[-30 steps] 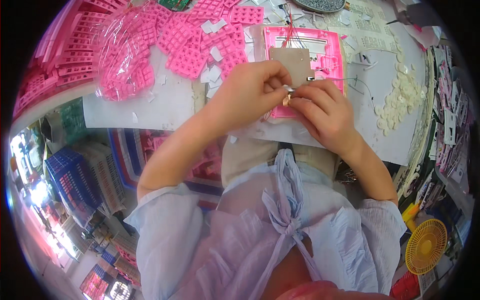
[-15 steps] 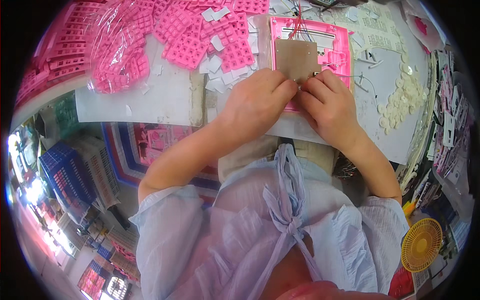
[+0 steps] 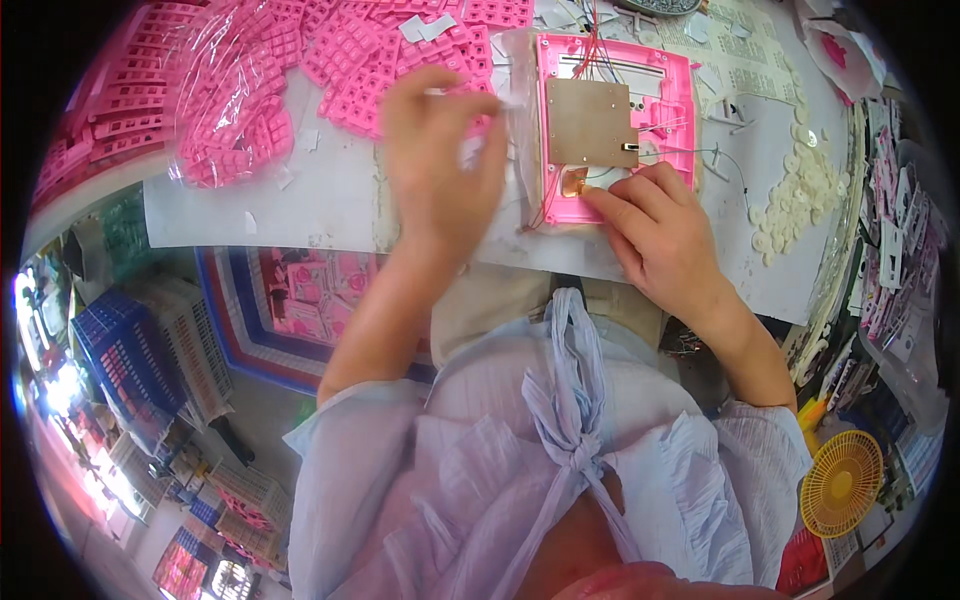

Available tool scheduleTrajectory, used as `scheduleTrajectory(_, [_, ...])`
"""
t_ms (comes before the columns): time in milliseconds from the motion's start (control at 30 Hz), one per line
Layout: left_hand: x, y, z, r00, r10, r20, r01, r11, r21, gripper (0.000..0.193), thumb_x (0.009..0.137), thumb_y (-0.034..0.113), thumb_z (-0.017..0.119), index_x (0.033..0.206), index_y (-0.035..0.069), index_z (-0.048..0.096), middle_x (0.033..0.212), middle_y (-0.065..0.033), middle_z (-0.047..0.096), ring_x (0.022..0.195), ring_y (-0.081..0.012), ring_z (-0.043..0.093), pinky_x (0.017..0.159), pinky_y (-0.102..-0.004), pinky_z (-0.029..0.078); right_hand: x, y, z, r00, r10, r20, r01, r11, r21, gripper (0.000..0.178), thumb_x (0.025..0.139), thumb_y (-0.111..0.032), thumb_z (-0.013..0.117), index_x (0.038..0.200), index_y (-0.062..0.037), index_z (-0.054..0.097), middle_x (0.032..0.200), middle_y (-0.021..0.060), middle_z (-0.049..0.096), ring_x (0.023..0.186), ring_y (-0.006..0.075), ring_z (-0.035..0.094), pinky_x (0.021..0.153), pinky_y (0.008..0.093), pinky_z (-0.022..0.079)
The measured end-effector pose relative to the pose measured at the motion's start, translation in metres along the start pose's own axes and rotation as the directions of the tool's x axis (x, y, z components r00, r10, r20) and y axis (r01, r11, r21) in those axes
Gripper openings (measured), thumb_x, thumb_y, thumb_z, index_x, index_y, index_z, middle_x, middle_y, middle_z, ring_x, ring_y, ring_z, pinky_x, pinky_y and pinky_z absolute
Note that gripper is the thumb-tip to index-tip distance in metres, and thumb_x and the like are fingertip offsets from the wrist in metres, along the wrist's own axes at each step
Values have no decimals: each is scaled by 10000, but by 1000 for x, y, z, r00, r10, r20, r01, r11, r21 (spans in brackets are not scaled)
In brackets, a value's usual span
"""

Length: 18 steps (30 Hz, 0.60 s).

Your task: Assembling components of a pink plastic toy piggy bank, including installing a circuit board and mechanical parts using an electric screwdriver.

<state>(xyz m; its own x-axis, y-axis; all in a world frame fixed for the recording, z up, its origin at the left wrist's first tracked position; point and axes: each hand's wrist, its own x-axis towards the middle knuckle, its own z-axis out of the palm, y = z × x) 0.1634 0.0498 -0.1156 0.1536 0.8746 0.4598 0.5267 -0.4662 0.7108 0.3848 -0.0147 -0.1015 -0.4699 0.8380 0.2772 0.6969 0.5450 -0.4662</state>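
In front of me lies a pink plastic casing (image 3: 683,110) with a brown circuit board (image 3: 590,120) in it and thin red, dark and white wires attached. My right hand (image 3: 655,220) is at the casing's near edge, its fingers bent together and the fingertips on a small shiny copper-coloured piece (image 3: 573,182) below the board. My left hand (image 3: 440,165), blurred, is raised left of the casing near the paper scraps. Its thumb and forefinger are apart, and I see nothing firmly held between them.
Pink keypad frames (image 3: 365,85) pile up at the far left, some in a clear plastic bag (image 3: 235,110). Small white round parts (image 3: 790,205) and a white bracket (image 3: 727,118) lie to the right. A yellow basket (image 3: 842,483) and blue crates (image 3: 130,345) stand lower down.
My left hand has left the casing, moving left and up toward the paper scraps. My right hand has stayed at the near edge, where the copper-coloured piece now shows.
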Motion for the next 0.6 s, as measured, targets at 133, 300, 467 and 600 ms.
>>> scheduleTrajectory(133, [-13, 0, -18, 986, -20, 163, 14, 999, 37, 248, 795, 56, 775, 1012, 39, 658, 1056, -135, 613, 901, -245, 595, 745, -353, 483, 4, -4, 1, 1000, 8, -1, -8, 999, -52, 315, 810, -99, 730, 1117, -35, 699, 892, 71, 603, 862, 264, 565, 740, 369, 502])
scheduleTrajectory(300, [-46, 2, -24, 852, 49, 522, -3, 996, -88, 163, 809, 73, 757, 904, 23, 635, 1039, -142, 619, 957, -318, 586, 798, -414, 474, 9, -10, 1, 998, 55, 17, -52, 991, -126, 298, 844, -141, 723, 1121, -36, 699, 863, 61, 591, 823, 248, 564, 718, 361, 499])
scheduleTrajectory(467, [-20, 1, -30, 952, -167, 255, 209, 967, -146, 89, 800, 4, 714, 830, 35, 636, 991, -119, 662, 802, -259, 607, 635, -343, 481, 16, -5, -4, 1000, 17, 22, -16, 998, -62, 302, 846, -164, 723, 1123, -48, 685, 865, 62, 584, 804, 239, 571, 700, 354, 504])
scheduleTrajectory(600, [8, -6, -15, 997, -14, 78, 26, 988, -154, 117, 801, 16, 737, 855, 27, 634, 893, -102, 678, 710, -170, 619, 566, -291, 470, 20, -10, -2, 997, 31, 66, -21, 989, -147, 326, 851, -177, 719, 1153, -63, 671, 875, 63, 584, 813, 237, 577, 698, 349, 509])
